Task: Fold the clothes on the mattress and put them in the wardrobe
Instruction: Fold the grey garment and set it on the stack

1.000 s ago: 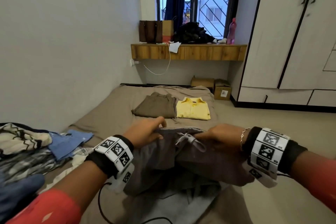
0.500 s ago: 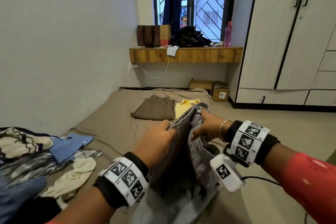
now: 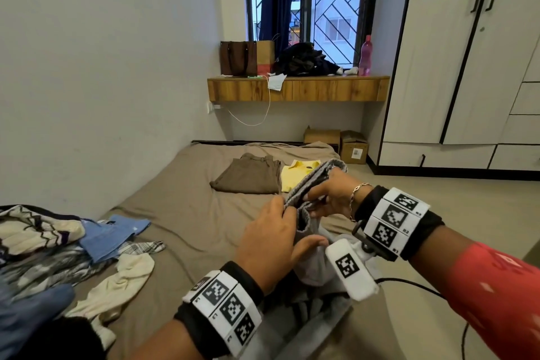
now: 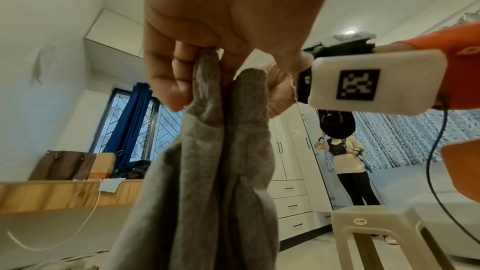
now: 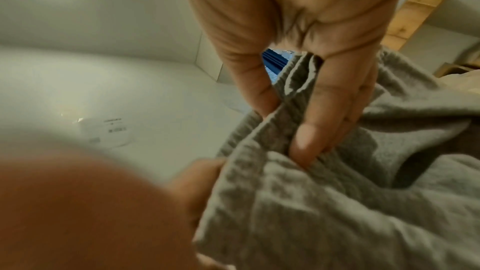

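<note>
Both hands hold up a grey pair of sweatpants (image 3: 314, 181) by the waistband above the near end of the brown mattress (image 3: 187, 213). My left hand (image 3: 277, 231) pinches the near end of the waistband (image 4: 207, 81). My right hand (image 3: 327, 196) grips the far end (image 5: 298, 110), thumb on one side, fingers on the other. The legs hang down and bunch between my forearms (image 3: 318, 301). Folded brown trousers (image 3: 248, 174) and a folded yellow shirt (image 3: 295, 174) lie further up the mattress. The white wardrobe (image 3: 455, 61) stands at right, doors closed.
A heap of unfolded clothes (image 3: 52, 245) lies at the mattress's left, against the wall. A wooden shelf (image 3: 298, 88) under the window carries bags, dark clothes and a pink bottle. Cardboard boxes (image 3: 336, 140) sit on the floor. A plastic stool (image 4: 384, 233) and another person (image 4: 348, 167) are by the wardrobe.
The sweatpants went from spread flat between my hands to lifted with the waistband doubled. My hands came together and rose, and the right hand moved further forward.
</note>
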Tool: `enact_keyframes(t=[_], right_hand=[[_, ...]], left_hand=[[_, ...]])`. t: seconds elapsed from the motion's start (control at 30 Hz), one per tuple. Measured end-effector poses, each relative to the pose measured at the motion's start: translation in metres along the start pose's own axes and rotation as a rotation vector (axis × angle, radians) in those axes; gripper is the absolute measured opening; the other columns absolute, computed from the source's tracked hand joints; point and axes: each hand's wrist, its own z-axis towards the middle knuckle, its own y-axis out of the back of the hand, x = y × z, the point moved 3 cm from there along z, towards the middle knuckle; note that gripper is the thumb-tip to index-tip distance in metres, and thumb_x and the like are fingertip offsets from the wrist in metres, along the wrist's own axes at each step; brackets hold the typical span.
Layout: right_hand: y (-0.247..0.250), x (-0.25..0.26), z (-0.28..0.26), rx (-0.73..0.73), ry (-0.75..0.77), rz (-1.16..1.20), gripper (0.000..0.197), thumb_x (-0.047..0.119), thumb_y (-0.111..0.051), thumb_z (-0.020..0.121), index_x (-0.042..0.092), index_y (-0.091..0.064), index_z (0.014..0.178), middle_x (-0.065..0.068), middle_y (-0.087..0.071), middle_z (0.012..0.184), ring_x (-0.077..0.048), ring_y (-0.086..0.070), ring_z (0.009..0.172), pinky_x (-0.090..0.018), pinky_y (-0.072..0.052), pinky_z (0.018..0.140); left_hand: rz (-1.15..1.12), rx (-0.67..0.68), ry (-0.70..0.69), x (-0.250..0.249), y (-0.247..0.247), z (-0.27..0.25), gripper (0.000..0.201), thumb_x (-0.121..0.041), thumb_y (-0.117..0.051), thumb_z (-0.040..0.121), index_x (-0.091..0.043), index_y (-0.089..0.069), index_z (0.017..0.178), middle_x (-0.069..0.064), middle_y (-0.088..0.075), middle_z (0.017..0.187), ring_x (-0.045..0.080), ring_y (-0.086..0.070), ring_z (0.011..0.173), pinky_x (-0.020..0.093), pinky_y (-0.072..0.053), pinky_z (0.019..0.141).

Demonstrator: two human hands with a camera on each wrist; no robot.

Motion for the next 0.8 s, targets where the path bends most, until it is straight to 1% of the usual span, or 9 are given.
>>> enact_keyframes(t=[0.13,0.33,0.43,0.5,0.53,0.6,0.67,0.7,0.8], right_hand=[[0.002,0.002,0.000,0.041,0.027,0.048,0.016,-0.017,-0.051,0.082,-0.001,-0.050,0.080,-0.017,-0.058,0.077,-0.025,-0.062,0.059,-0.029,-0.054,0.042],[0.013,0.007,-0.010,0.161,0.082,0.136,0.022,-0.007,-0.058,0.082,0.008,-0.057,0.098,-0.012,-0.064,0.092,-0.024,-0.064,0.077,-0.034,-0.058,0.057],[0.033,0.018,-0.014,-0.012,0.211,-0.322,0.037,0.009,-0.065,0.082,0.014,-0.052,0.116,-0.007,-0.062,0.090,-0.016,-0.060,0.066,-0.028,-0.056,0.055],[0.044,0.039,-0.024,-0.300,0.547,-0.846,0.037,0.021,-0.068,0.082,0.014,-0.055,0.116,0.001,-0.057,0.088,-0.012,-0.055,0.072,-0.021,-0.045,0.060],[0.041,0.047,-0.029,-0.349,0.720,-1.018,0.043,0.025,-0.069,0.080,0.017,-0.054,0.120,0.001,-0.056,0.098,-0.013,-0.054,0.085,-0.021,-0.041,0.068],[0.031,0.054,-0.029,-0.184,0.850,-1.190,0.069,0.027,-0.073,0.076,0.023,-0.040,0.136,-0.001,-0.042,0.134,-0.016,-0.041,0.121,-0.023,-0.035,0.092],[0.025,0.048,-0.016,0.011,0.722,-1.293,0.089,0.025,-0.075,0.074,0.025,-0.021,0.145,-0.001,-0.024,0.151,-0.018,-0.021,0.139,-0.033,-0.024,0.110],[0.025,0.045,-0.008,0.048,0.673,-1.308,0.088,0.022,-0.074,0.075,0.024,-0.021,0.145,-0.005,-0.027,0.150,-0.021,-0.025,0.138,-0.039,-0.025,0.113],[0.028,0.050,-0.004,0.061,0.713,-1.154,0.053,0.019,-0.068,0.081,0.014,-0.048,0.130,-0.010,-0.055,0.126,-0.025,-0.051,0.114,-0.046,-0.041,0.098]], left_hand=[[-0.042,-0.100,-0.023,0.002,-0.003,0.001,0.040,-0.052,-0.039,0.079,-0.015,-0.054,0.081,0.005,-0.052,0.084,0.020,-0.055,0.065,0.021,-0.031,0.048],[-0.311,-0.164,-0.009,0.014,0.014,0.018,0.026,-0.020,-0.045,0.079,0.000,-0.055,0.093,0.013,-0.045,0.099,0.027,-0.051,0.078,0.026,-0.035,0.066],[-0.391,-0.224,-0.027,0.024,0.029,0.027,0.032,-0.023,-0.044,0.076,0.002,-0.057,0.091,0.009,-0.043,0.093,0.019,-0.046,0.077,0.020,-0.029,0.066],[-0.426,-0.228,-0.019,0.029,0.039,0.034,0.032,-0.022,-0.044,0.072,0.001,-0.057,0.089,0.006,-0.043,0.091,0.018,-0.045,0.077,0.022,-0.030,0.066],[-0.431,-0.218,-0.027,0.032,0.042,0.037,0.029,-0.021,-0.044,0.071,0.000,-0.057,0.088,0.005,-0.043,0.090,0.018,-0.045,0.078,0.024,-0.032,0.067],[-0.451,-0.192,-0.091,0.034,0.050,0.042,0.024,-0.022,-0.044,0.072,-0.005,-0.055,0.085,0.003,-0.042,0.088,0.017,-0.044,0.076,0.023,-0.033,0.065],[-0.475,-0.153,-0.191,0.034,0.058,0.044,0.025,-0.027,-0.043,0.073,-0.008,-0.055,0.082,0.002,-0.044,0.086,0.013,-0.044,0.072,0.015,-0.033,0.063],[-0.485,-0.141,-0.225,0.035,0.061,0.045,0.025,-0.028,-0.042,0.073,-0.008,-0.055,0.082,0.001,-0.045,0.086,0.010,-0.044,0.072,0.013,-0.034,0.064],[-0.522,-0.125,-0.212,0.048,0.071,0.045,0.024,-0.032,-0.043,0.075,-0.014,-0.056,0.086,0.004,-0.048,0.094,0.007,-0.047,0.082,0.009,-0.037,0.072]])
